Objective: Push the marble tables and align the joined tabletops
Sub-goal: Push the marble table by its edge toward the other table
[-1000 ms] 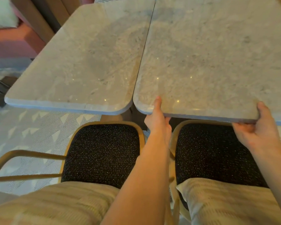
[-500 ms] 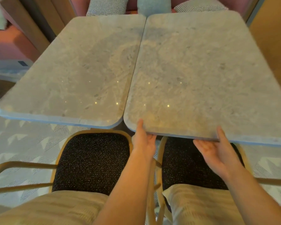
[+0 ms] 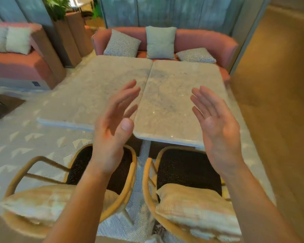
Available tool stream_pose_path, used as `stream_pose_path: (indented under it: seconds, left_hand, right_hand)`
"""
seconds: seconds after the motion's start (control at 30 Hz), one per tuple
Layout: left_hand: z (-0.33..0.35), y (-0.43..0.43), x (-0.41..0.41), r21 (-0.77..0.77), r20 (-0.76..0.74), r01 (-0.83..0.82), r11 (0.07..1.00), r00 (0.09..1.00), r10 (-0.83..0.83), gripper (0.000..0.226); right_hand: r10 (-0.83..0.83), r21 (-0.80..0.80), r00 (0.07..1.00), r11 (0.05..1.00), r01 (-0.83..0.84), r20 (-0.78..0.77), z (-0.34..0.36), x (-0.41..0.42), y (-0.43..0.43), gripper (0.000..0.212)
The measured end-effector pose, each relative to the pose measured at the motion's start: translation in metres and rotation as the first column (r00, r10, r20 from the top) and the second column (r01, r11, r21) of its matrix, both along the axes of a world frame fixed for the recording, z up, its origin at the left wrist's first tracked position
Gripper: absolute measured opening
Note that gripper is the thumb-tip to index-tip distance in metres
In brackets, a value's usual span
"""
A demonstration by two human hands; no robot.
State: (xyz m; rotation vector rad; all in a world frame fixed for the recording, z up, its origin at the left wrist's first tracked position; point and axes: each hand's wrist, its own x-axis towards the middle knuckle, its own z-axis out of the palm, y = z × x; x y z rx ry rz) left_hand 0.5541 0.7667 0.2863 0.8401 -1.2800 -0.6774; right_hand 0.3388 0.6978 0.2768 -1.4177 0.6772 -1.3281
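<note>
Two pale marble tabletops stand side by side with a thin seam between them. The left tabletop (image 3: 95,88) has its near edge a little farther from me than the right tabletop (image 3: 182,88), whose near edge juts toward me. My left hand (image 3: 112,130) is raised in the air above the seam's near end, palm turned right, fingers spread, holding nothing. My right hand (image 3: 216,123) hovers over the right tabletop's near right corner, palm turned left, fingers apart and empty. Neither hand touches a table.
Two cane chairs with black seats and beige cushions, left chair (image 3: 102,172) and right chair (image 3: 188,172), stand just below the tables' near edges. A pink sofa (image 3: 200,39) with cushions runs behind the tables. Another pink sofa (image 3: 16,64) is at left, a wooden floor (image 3: 279,102) at right.
Both hands have let go of the right tabletop's near edge and lifted into the air, open. The view has pulled back and up, showing the whole room.
</note>
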Motion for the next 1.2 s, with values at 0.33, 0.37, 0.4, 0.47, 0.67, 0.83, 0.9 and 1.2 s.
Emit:
stream_pose_path:
  seconds: [0.33,0.37,0.4,0.47,0.67,0.83,0.9,1.2]
  left_hand:
    - [0.088,0.144,0.087,-0.152,0.083,-0.210,0.966,0.971,0.225,0.065]
    - [0.091,0.154,0.100,-0.172,0.080,-0.238,0.956,0.964,0.254,0.065]
    - [0.093,0.165,0.115,-0.185,0.075,-0.267,0.946,0.956,0.284,0.064]
    - [0.093,0.190,0.149,-0.180,0.062,-0.322,0.930,0.939,0.337,0.065]
    - [0.093,0.268,0.285,-0.183,0.061,-0.456,0.871,0.879,0.473,0.068]
    - [0.097,0.321,0.389,-0.173,0.061,-0.533,0.828,0.833,0.549,0.066]
    - [0.099,0.332,0.425,-0.175,0.046,-0.549,0.817,0.825,0.564,0.066]
    - [0.085,0.324,0.567,-0.154,0.039,-0.584,0.797,0.802,0.596,0.067]
  right_hand:
    - [0.285,-0.319,0.953,0.899,-0.302,-0.098,0.095,0.106,0.107,0.094]
    - [0.319,-0.324,0.941,0.884,-0.337,-0.110,0.098,0.124,0.112,0.096]
    - [0.355,-0.324,0.927,0.869,-0.374,-0.118,0.100,0.145,0.116,0.099]
    - [0.413,-0.333,0.902,0.839,-0.430,-0.123,0.103,0.189,0.127,0.105]
    - [0.534,-0.407,0.839,0.746,-0.527,-0.106,0.109,0.347,0.173,0.105]
    - [0.596,-0.424,0.791,0.687,-0.590,-0.134,0.114,0.464,0.219,0.107]
    - [0.616,-0.422,0.777,0.674,-0.606,-0.131,0.115,0.503,0.227,0.105]
    - [0.651,-0.403,0.747,0.653,-0.641,-0.133,0.096,0.659,0.215,0.099]
